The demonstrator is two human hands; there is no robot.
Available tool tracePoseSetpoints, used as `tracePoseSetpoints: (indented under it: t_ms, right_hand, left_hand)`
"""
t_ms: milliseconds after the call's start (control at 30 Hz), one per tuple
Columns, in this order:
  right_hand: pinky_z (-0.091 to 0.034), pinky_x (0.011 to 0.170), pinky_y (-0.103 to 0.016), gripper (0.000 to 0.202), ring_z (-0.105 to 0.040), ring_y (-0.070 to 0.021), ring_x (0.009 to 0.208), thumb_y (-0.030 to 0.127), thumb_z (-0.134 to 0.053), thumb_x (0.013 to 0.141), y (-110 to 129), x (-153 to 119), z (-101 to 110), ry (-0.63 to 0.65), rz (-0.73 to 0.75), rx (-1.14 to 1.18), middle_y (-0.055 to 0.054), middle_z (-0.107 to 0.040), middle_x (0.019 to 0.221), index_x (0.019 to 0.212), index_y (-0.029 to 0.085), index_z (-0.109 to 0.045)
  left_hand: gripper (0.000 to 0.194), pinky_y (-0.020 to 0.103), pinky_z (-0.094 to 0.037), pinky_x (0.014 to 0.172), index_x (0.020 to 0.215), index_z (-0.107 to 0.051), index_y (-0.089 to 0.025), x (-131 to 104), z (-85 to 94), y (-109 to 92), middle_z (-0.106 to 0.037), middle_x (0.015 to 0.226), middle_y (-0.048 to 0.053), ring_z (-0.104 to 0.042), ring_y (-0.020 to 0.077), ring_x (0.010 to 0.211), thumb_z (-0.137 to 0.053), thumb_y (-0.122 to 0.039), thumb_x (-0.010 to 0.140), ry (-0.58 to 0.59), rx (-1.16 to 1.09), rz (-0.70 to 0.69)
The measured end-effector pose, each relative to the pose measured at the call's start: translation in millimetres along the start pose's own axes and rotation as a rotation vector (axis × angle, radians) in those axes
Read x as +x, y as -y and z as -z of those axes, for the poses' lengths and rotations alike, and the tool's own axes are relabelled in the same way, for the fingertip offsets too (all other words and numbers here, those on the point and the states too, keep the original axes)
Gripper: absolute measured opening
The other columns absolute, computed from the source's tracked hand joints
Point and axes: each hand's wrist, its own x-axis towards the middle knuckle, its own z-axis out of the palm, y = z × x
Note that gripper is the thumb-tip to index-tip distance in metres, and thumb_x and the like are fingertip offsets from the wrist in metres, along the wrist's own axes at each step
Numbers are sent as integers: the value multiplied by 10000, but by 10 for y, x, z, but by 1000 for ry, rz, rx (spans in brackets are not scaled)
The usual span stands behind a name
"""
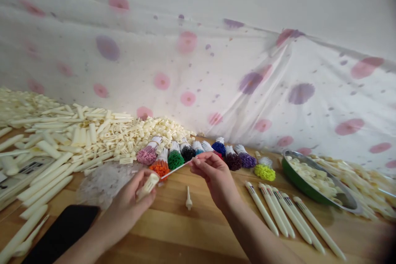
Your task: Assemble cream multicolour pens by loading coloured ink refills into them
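White rod (175, 170) is pinched in right hand (215, 175), cream barrel (148, 186) in left hand (131, 200); green dish (291, 176) holds pale parts (315, 178).

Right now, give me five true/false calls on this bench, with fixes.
1. The left hand holds a cream part. True.
2. The right hand is empty. False: its grip is on a thin white stick.
3. The green bowl holds cream pieces. True.
4. The yellow bundle is left of the orange bundle. False: it is to the right.
5. The black slab is left of the bowl. True.
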Motion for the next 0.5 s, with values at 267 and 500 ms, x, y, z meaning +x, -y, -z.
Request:
tracePoseSetpoints:
  t_ms: [267,500]
  right_hand:
    - [-512,576,-234,233,-641,-126,607,260,-807,584,-144,-389,92,13,-263,225,-15,-684,641,676,160,-618]
    - [-518,598,-226,204,-646,-127,686,288,-763,660,-233,-452,59,94,-307,266,0,-670,705,742,176,-614]
  left_hand:
    - [287,212,-364,482,635,-642,-222,-264,-252,244,-498,498,-51,-459,146,496,-705,-502,618,-12,67,77]
    - [390,179,-275,375,611,-610,-212,-308,-261,386,-483,496,-61,-353,101,412,-702,-588,568,-85,47,163]
